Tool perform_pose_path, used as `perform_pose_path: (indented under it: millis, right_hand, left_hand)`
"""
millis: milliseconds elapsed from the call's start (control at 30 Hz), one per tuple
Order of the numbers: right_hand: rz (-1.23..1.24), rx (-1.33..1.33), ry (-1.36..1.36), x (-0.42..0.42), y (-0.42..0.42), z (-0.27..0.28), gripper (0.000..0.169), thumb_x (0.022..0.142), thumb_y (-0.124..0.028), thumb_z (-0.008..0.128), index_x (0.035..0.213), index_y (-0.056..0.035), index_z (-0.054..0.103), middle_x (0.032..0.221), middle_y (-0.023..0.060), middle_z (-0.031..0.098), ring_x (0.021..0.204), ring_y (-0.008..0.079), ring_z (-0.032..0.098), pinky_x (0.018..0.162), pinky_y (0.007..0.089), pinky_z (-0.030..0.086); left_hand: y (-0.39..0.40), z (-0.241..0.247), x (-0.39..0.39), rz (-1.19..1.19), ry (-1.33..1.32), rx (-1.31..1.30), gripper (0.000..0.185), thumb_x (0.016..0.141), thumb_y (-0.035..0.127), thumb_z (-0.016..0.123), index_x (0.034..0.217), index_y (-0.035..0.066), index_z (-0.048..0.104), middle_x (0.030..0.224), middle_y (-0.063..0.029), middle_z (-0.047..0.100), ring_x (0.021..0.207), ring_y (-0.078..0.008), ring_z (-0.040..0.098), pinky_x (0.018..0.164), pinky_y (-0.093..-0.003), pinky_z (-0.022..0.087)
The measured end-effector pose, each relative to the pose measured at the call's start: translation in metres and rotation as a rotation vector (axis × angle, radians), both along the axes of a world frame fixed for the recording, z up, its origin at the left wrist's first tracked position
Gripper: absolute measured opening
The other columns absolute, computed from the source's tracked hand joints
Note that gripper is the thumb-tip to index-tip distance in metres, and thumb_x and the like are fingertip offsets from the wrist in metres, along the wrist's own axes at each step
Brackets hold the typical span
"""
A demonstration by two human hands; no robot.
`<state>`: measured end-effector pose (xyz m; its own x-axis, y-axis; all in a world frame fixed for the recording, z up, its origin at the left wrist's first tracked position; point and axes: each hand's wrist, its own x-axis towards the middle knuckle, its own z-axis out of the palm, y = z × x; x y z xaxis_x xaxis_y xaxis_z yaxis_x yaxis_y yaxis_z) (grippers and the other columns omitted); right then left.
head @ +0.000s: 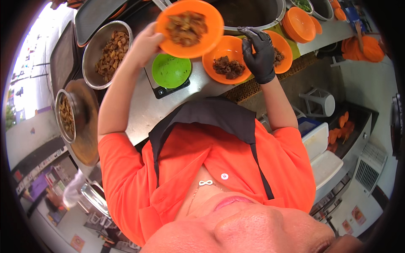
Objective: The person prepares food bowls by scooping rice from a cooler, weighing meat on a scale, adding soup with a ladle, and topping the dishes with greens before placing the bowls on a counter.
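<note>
My bare left hand (147, 47) grips the left rim of an orange plate (213, 27), which is raised above the counter and carries browned, glossy food pieces (186, 28). Just below it, a green bowl (171, 71) with dark flecks inside rests on a flat black kitchen scale (172, 90). My right hand (259, 53), in a black glove, hovers over two orange bowls with fingers apart and nothing visible in it. Dark chopped meat (228, 67) lies in the nearer orange bowl (210, 64). The other orange bowl (283, 47), partly hidden by the glove, also contains dark meat.
Steel bowls of browned pieces (110, 60) and strips (66, 118) stand to the left, the latter on a round wooden board (87, 126). A large pan (281, 12) lies ahead. Stacked orange bowls (300, 25) stand right. Another person (364, 47) is at the far right.
</note>
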<state>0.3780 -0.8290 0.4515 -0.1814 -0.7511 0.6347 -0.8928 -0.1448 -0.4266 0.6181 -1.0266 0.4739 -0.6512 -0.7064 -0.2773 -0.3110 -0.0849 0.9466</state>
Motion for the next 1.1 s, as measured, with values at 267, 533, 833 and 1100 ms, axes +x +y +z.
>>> perform_pose_path:
  millis: [267,533,833,1100]
  right_hand:
    - [0.142,0.154,0.432,0.024,-0.037,-0.035,0.05,0.085,-0.045,0.055,0.126,-0.0165,0.055,0.13,0.0102,0.051,0.121,0.0321,0.045,0.101,0.0501,0.034]
    - [0.116,0.326,0.422,0.018,-0.027,-0.074,0.044,0.084,-0.041,0.057,0.12,-0.0159,0.057,0.12,0.009,0.055,0.113,0.032,0.048,0.094,0.0494,0.037]
    - [0.141,0.531,0.425,0.032,-0.016,-0.07,0.044,0.08,-0.033,0.062,0.119,-0.0129,0.058,0.123,0.0138,0.055,0.11,0.0306,0.054,0.089,0.0435,0.045]
    - [0.228,0.345,0.265,0.032,-0.044,-0.029,0.045,0.084,-0.031,0.063,0.125,-0.0145,0.057,0.124,0.0126,0.054,0.112,0.032,0.054,0.092,0.0426,0.045]
  left_hand:
    - [0.067,-0.027,-0.054,-0.117,-0.236,-0.463,0.054,0.082,0.015,0.052,0.136,0.015,0.045,0.107,-0.0204,0.064,0.096,-0.0371,0.063,0.087,-0.0413,0.05]
    - [0.087,-0.055,-0.063,-0.112,-0.226,-1.253,0.061,0.079,0.013,0.059,0.138,0.017,0.043,0.121,-0.0115,0.061,0.09,-0.0294,0.066,0.072,-0.0382,0.055]
    - [0.07,-0.017,0.025,0.317,-0.217,-1.286,0.062,0.077,0.001,0.056,0.137,0.013,0.045,0.137,-0.0069,0.052,0.116,-0.0249,0.057,0.086,-0.0359,0.053]
    - [0.105,-0.06,0.241,0.841,-0.305,-0.297,0.049,0.082,0.003,0.046,0.131,-0.001,0.048,0.121,-0.0138,0.06,0.109,-0.021,0.059,0.091,-0.0298,0.046]
